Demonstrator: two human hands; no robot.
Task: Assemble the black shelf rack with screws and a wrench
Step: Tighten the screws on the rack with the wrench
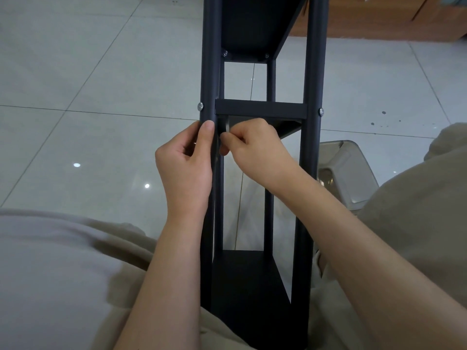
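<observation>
Head view: the black shelf rack runs near to far before me. My left hand grips its left post, and my right hand pinches the wrench just inside. I'd turn in short arcs, keeping the wrench squarely seated.

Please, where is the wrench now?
In the head view, the wrench is near the centre, pinched by the right hand just under the middle crossbar, beside the left post.

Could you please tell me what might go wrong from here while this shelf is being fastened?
The right hand pinches the thin wrench in the cramped corner beside the middle shelf, so it may slip or drop. The left hand, gripping the left pole right beside it, could get nipped.
</observation>
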